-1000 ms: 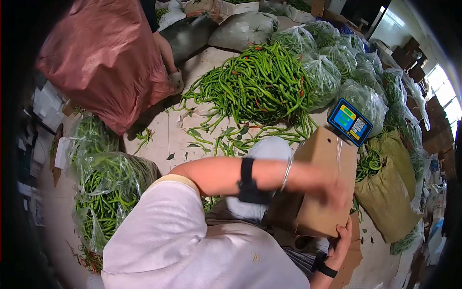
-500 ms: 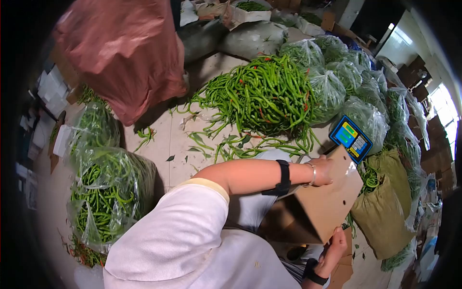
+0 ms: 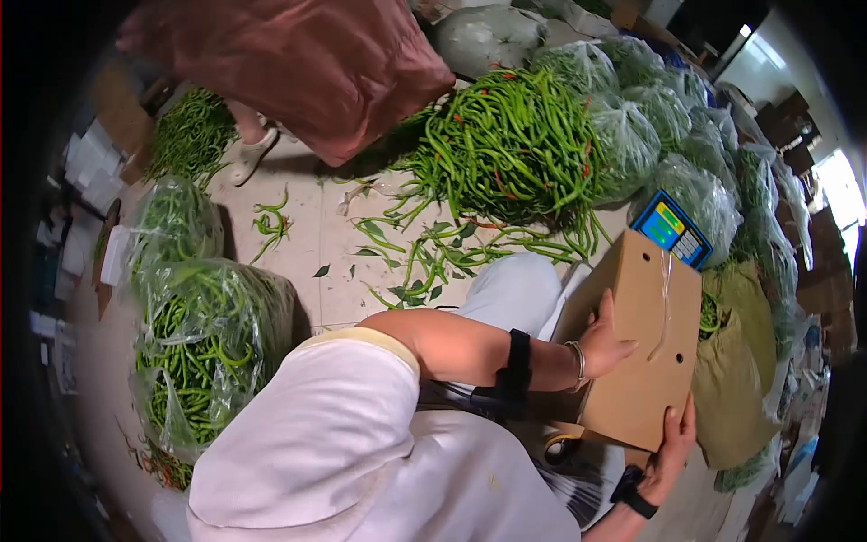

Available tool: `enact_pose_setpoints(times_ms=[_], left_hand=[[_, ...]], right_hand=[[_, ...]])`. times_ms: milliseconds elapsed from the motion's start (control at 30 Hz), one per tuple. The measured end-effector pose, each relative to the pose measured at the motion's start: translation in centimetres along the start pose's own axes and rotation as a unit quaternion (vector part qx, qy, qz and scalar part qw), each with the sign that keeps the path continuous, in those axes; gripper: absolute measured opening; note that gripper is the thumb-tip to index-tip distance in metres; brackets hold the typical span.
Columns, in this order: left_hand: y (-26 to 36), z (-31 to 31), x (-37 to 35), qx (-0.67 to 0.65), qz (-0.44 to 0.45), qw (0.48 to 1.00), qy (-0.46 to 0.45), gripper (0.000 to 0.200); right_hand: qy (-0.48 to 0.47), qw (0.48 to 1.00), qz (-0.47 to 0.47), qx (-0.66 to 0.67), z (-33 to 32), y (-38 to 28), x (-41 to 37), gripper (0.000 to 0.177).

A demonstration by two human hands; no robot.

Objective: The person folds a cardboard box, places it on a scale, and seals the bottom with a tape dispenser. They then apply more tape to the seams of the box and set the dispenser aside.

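Note:
A brown cardboard box (image 3: 646, 361) with small round holes stands tilted at my right side, a strip of clear tape hanging on its face. My left hand (image 3: 603, 348) is closed over the box's near-left edge, thumb pointing up along it. At the bottom corner, my right hand (image 3: 670, 447) grips the box with fingers on its face. Just beyond the box's top edge sits a blue scale display (image 3: 670, 230) with a keypad, partly covered by the box.
A big heap of green chili peppers (image 3: 510, 149) lies ahead on the floor. Clear bags of peppers (image 3: 203, 352) stand at left, more bags (image 3: 623, 144) at right beside an olive sack (image 3: 736, 361). A person's foot (image 3: 253, 155) shows below a large red bag (image 3: 307, 68).
The box has turned, so its taped face now shows instead of its open inside. Both hands have shifted their hold on it. The red bag has moved right, uncovering the foot.

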State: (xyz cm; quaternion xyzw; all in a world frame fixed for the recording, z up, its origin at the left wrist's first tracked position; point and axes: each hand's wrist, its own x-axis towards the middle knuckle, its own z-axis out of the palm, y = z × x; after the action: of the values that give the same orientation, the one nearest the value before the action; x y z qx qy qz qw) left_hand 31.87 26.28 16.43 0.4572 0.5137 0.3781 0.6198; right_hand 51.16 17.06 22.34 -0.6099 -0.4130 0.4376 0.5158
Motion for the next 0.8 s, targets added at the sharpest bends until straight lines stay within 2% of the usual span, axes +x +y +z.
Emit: enact_pose_setpoints(times_ms=[100, 133, 200, 233, 267, 333, 400, 467, 533, 567, 600, 667, 700, 767, 800], left_hand=[[0.2, 1.5, -0.4, -0.041, 0.097, 0.994, 0.026, 0.104], [-0.5, 1.8, -0.2, -0.118, 0.141, 0.983, 0.003, 0.104], [-1.4, 1.5, 0.0, -0.266, 0.03, 0.958, -0.107, 0.1], [-3.7, 1.8, 1.4, -0.092, 0.017, 0.993, -0.065, 0.097], [-5.7, 2.2, 3.1, 0.084, 0.02, 0.996, -0.019, 0.094], [-3.4, 1.0, 2.9, 0.135, 0.163, 0.976, 0.04, 0.091], [0.3, 0.2, 4.5, 0.162, 0.303, 0.937, 0.062, 0.079], [4.6, 0.1, 6.7, 0.272, 0.371, 0.887, -0.039, 0.067], [6.4, 1.7, 8.9, 0.373, 0.4, 0.835, -0.06, 0.06], [6.2, 2.3, 10.9, 0.445, 0.412, 0.794, -0.043, 0.065], [5.8, 2.7, 12.2, 0.449, 0.417, 0.789, -0.049, 0.065], [4.5, 3.2, 14.1, 0.567, 0.385, 0.722, -0.097, 0.071], [3.5, 3.5, 14.8, 0.581, 0.347, 0.714, -0.18, 0.08], [1.8, 5.1, 13.1, 0.597, 0.371, 0.686, -0.189, 0.083], [1.1, 5.5, 12.1, 0.605, 0.399, 0.667, -0.173, 0.086]], right_hand=[[0.015, 0.998, -0.031, -0.055, -2.2, -1.1, 2.1, 0.05], [0.02, 0.995, -0.025, -0.09, -2.9, -1.0, 3.1, 0.048], [0.031, 0.985, -0.02, -0.171, -4.9, 1.4, 5.3, 0.043], [0.029, 0.976, -0.025, -0.216, -6.3, 3.6, 6.2, 0.041], [0.073, 0.972, -0.028, -0.22, -7.1, 5.3, 6.3, 0.04], [0.132, 0.968, -0.033, -0.21, -7.9, 7.7, 6.0, 0.038], [0.171, 0.966, -0.024, -0.191, -8.0, 8.8, 5.0, 0.038], [0.132, 0.969, -0.07, -0.196, -8.1, 8.9, 4.9, 0.039], [0.136, 0.978, -0.055, -0.149, -8.0, 8.8, 5.2, 0.039], [0.121, 0.986, -0.044, -0.104, -7.6, 8.7, 5.6, 0.039], [0.129, 0.986, -0.045, -0.097, -6.9, 8.0, 5.8, 0.039], [0.131, 0.972, -0.074, -0.18, -6.4, 6.5, 5.7, 0.039], [0.142, 0.973, -0.064, -0.172, -7.0, 7.2, 6.5, 0.039], [0.176, 0.939, -0.115, -0.272, -8.2, 9.7, 7.7, 0.04], [0.181, 0.94, -0.107, -0.267, -8.6, 10.4, 7.6, 0.04]])
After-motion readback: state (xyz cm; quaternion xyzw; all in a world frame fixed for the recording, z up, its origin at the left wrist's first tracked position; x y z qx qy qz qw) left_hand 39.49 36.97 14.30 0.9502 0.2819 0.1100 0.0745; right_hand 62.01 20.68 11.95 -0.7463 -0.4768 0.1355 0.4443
